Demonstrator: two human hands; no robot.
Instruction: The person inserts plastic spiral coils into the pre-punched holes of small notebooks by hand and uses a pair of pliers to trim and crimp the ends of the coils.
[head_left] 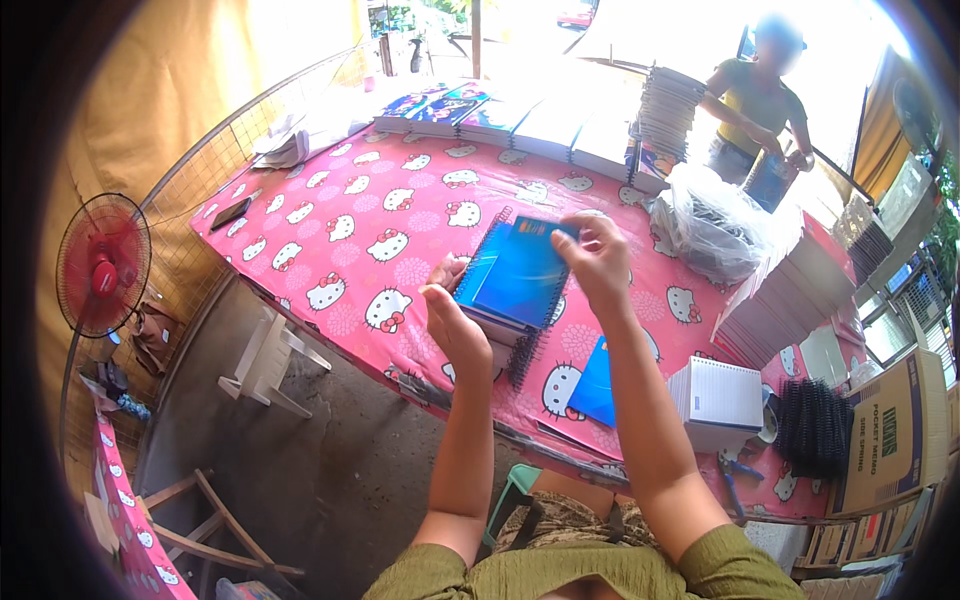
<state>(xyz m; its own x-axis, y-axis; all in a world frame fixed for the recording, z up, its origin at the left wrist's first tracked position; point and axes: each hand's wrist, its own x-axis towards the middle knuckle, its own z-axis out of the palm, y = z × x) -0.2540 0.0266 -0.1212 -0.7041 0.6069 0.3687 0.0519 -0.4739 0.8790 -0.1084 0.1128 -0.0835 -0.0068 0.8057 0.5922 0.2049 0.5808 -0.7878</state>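
Note:
Several small spiral notebooks with blue covers (522,268) make a stack near the table's front edge, black coils along their sides. At the top right corner of the uppermost one, my right hand (598,262) has its thumb and fingers closed on the cover's edge. My left hand (458,318) rests against the stack's left side, fingers stretched and thumb apart; part of its fingers is hidden by the notebooks. A loose blue cover (594,385) lies under my right forearm. To its right stands a block of lined white sheets (722,392).
Black coils (812,428), pliers (733,480) and a cardboard box (890,430) are at the right. Behind them rises a tall paper stack (785,290) beside a plastic bag (712,225). Notebook piles (545,130) line the far edge, where another person (755,105) works. A fan (104,270) stands left.

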